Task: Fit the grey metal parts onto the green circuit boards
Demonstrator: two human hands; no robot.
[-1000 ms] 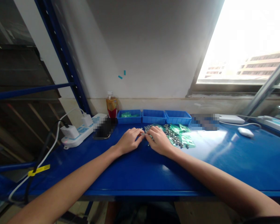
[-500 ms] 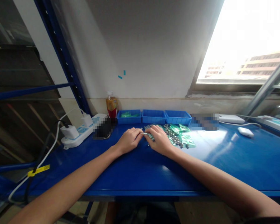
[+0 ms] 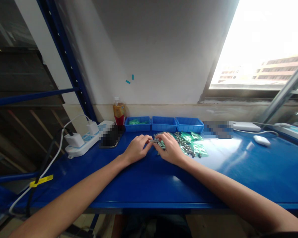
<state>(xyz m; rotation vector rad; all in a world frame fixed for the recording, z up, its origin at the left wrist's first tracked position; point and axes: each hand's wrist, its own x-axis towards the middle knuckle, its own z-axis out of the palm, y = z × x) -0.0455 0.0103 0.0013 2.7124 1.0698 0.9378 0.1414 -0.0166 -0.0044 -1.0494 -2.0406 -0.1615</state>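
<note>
mid-frame, the left hand (image 3: 136,150) and right hand (image 3: 170,149) have drawn together on one small grey part (image 3: 154,140) — a second ago their fingers lay flatter by the pile of parts (image 3: 186,145). both are now curled, fingertips pinching that part between them, just over the blue bench (image 3: 149,185), below the blue trays (image 3: 164,127) — one piece singled out.

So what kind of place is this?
Probably a small-parts sorting bench in a workshop: a glossy blue metal worktable, three shallow blue plastic bins, and a heap of small metal parts with green packets.
</note>
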